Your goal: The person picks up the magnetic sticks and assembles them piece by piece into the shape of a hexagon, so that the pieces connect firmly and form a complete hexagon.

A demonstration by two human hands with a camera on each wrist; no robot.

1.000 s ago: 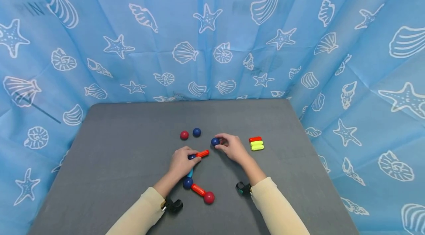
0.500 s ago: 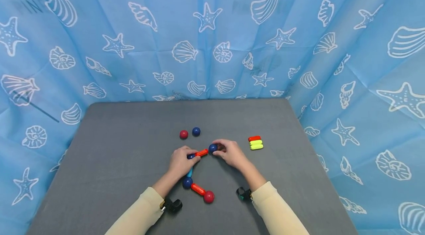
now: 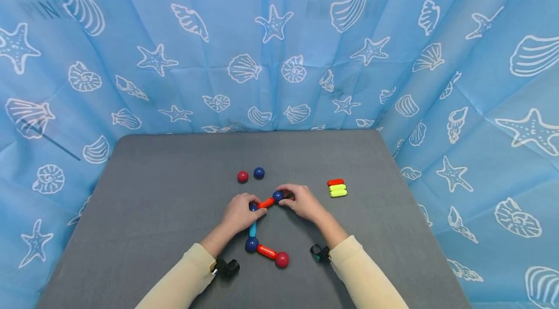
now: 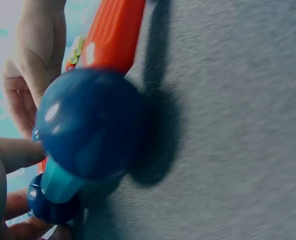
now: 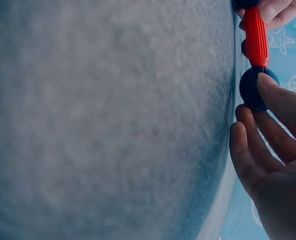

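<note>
Grey tabletop, wide left of light-blue rod. Nearer than rod: joined red ball, near red stick, near blue ball. At rod's far end: left hand pinching middle blue ball. Right of rod: right hand pinching end blue ball against far red stick. Farther right: three loose sticks, right edge. Beyond rod: two loose balls, far edge, shell-print curtain.

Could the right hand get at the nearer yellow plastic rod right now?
Probably yes: nothing visible stands between the right hand and the nearer yellow plastic rod. But that hand pinches a round blue plastic ball, which it would likely need to release first.
</note>
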